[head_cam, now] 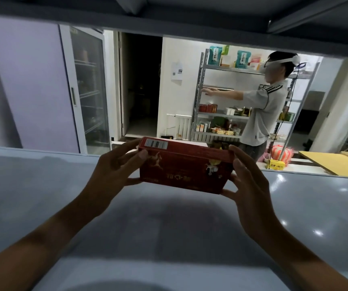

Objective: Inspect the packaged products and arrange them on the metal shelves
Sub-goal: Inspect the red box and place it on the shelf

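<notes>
Hands, two, left hand [114,173] and right hand [246,185], fingers clamped on one red box [184,169], above one grey shelf [43,185].

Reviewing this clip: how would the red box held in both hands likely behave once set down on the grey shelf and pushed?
The red box looks stiff: its edges stay straight under the left hand and right hand. It seems fairly light, since fingertips at the ends carry it. With flat faces it should slide rather than roll on the glossy shelf, though standing on a narrow side it might tip.
</notes>
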